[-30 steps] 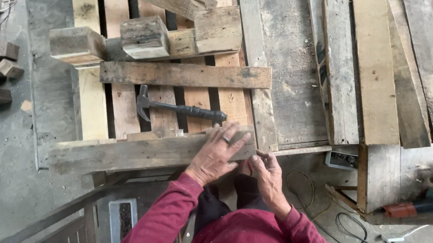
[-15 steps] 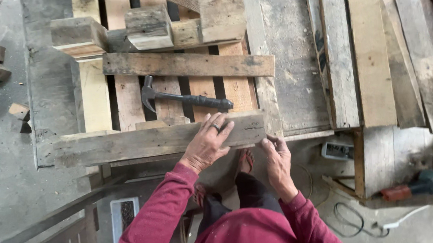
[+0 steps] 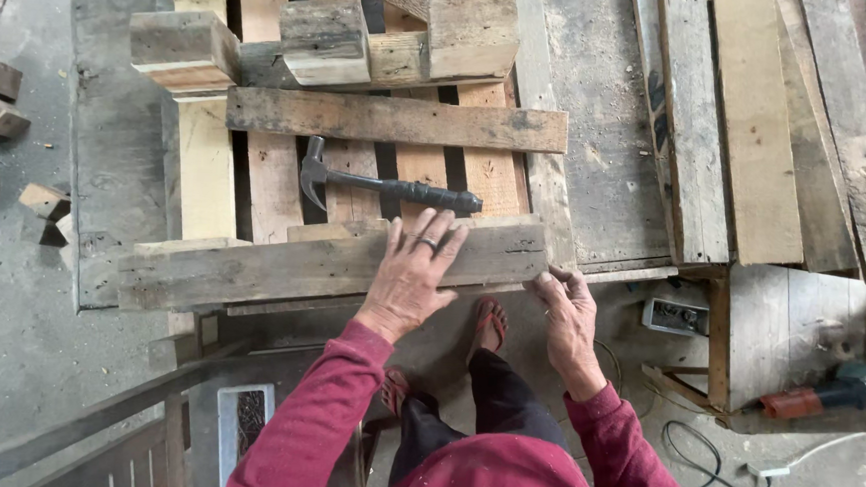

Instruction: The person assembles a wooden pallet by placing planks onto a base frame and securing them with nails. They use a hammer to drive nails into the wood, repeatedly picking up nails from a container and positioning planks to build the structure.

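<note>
Weathered plank under flat, open left hand; right hand loosely open, fingertips at its end.

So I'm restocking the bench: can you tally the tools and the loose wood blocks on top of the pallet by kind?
Hammers: 1, just beyond the left hand
Power tools: 1, on the floor at the right
Wood blocks on the pallet: 3
Total: 5
</note>
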